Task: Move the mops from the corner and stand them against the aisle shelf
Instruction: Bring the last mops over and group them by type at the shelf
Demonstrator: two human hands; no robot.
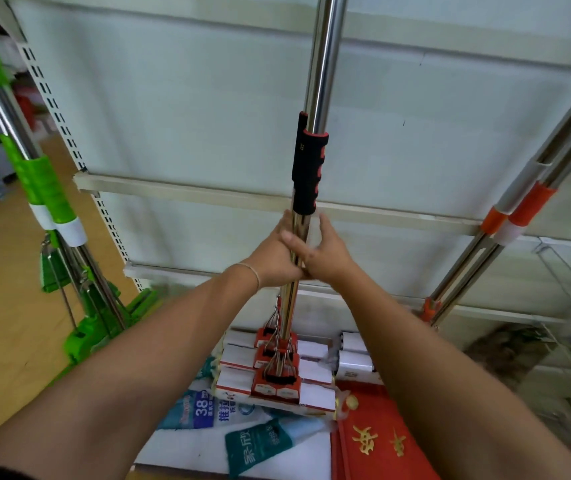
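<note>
Below the foam grip (308, 168), both hands (273, 258) (329, 254) clasp shiny round steel mop poles (324, 57).

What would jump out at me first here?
Two hands, the left hand and right hand, meet around a shiny steel mop pole at centre. Its red mop heads rest below by the shelf. Bright green mops lean at the left.

Mop pole (325, 64) top cut off by the frame.
</note>
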